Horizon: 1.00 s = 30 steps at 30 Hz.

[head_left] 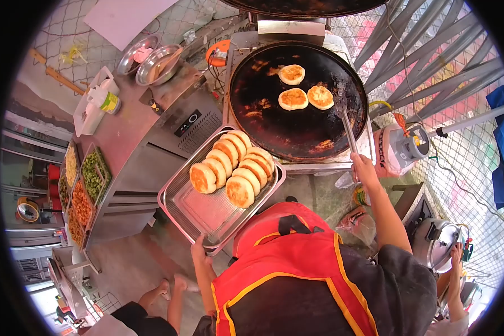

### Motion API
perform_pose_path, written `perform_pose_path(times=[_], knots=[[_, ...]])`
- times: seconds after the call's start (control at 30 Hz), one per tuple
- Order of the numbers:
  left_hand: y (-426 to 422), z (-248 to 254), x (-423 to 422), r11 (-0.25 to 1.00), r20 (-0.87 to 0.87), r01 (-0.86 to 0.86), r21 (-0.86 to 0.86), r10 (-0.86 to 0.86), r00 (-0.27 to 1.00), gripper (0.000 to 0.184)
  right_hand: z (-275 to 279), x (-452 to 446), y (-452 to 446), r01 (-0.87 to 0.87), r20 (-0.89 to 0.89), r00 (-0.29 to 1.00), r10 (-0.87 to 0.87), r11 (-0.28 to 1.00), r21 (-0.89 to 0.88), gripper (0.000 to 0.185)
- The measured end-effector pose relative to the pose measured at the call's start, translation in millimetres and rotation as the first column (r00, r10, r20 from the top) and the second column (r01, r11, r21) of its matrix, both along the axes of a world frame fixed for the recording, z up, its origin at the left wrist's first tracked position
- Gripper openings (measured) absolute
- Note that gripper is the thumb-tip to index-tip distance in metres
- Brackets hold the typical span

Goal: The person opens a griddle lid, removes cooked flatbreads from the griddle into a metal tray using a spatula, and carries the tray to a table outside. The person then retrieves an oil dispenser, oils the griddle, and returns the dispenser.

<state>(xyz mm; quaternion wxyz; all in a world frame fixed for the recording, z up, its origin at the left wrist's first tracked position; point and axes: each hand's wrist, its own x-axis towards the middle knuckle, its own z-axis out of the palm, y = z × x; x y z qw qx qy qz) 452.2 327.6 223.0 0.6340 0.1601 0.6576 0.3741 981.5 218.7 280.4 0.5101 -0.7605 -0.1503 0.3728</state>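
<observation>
My right hand [364,169] is closed around the handle of long metal tongs [349,132], whose tip rests over the right part of a round black griddle [297,134]. Three browned flatbreads [293,99] lie on the griddle, left of the tongs and apart from them. With my left hand [199,251] I grip the near-left corner of a rectangular metal tray [173,205] with a wire rack inside. Two leaning rows of thick, browned flatbreads [240,192] fill the tray's far part. The tray's far corner is up against the griddle's stand.
Left is a steel counter [130,112] with metal bowls [158,64], a white caddy [95,103] and chopped fillings [79,201]. A gas cylinder [415,144] stands right. Another person's hand [457,255] touches a pot [434,241]; another person's legs [171,297] are lower left.
</observation>
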Motion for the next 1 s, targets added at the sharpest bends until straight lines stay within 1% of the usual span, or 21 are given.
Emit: perform_pose_path(times=[0.1,0.23,0.3,0.47,0.67,0.77,0.8,0.87,0.93,1.0], knots=[[0.4,-5.9,-4.8,1.000,-0.038,0.012,0.003,-0.012,0.999,0.023,-0.6,-22.0,-3.8,0.000,-0.062,0.998,0.000,1.000,0.002,0.034],[-3.6,-3.6,-4.4,1.000,-0.025,-0.006,0.012,0.006,1.000,0.025,-10.7,-34.6,-3.3,-0.027,-0.145,0.989,0.027,1.000,0.004,0.033],[-2.8,3.0,-0.7,1.000,-0.038,0.003,0.017,-0.002,0.999,0.026,-7.2,-38.8,-1.3,0.001,-0.226,0.974,-0.002,1.000,-0.004,0.032],[-2.8,-6.7,-3.4,0.999,-0.037,0.004,0.036,-0.003,0.999,0.028,-3.0,-35.9,2.8,0.087,-0.409,0.909,-0.077,0.996,0.004,0.034],[-2.9,-5.7,-1.4,0.999,-0.037,-0.011,0.038,0.013,0.999,0.026,-8.3,-21.9,17.2,0.107,-0.502,0.861,-0.075,0.994,0.036,0.034],[-3.7,-9.3,-3.4,0.999,-0.043,-0.011,0.032,0.012,0.999,0.025,-23.7,-7.0,39.7,0.132,-0.542,0.837,-0.080,0.990,0.057,0.033],[-2.8,-8.1,-1.3,0.999,-0.048,-0.009,0.032,0.011,0.999,0.024,-33.5,1.0,47.8,0.136,-0.560,0.826,-0.057,0.986,0.101,0.031],[-0.8,-0.7,4.9,1.000,-0.049,-0.013,0.016,0.014,0.999,0.023,-45.2,10.6,64.2,0.203,-0.595,0.799,-0.090,0.971,0.126,0.029],[-8.4,5.7,8.1,0.999,-0.044,-0.043,0.017,0.044,0.998,0.022,-47.5,15.4,82.9,0.229,-0.624,0.777,-0.090,0.962,0.147,0.026],[-10.1,7.0,6.9,0.998,-0.032,-0.059,0.030,0.060,0.998,0.022,-49.0,22.6,86.1,0.239,-0.566,0.815,-0.122,0.961,0.137,0.024]])
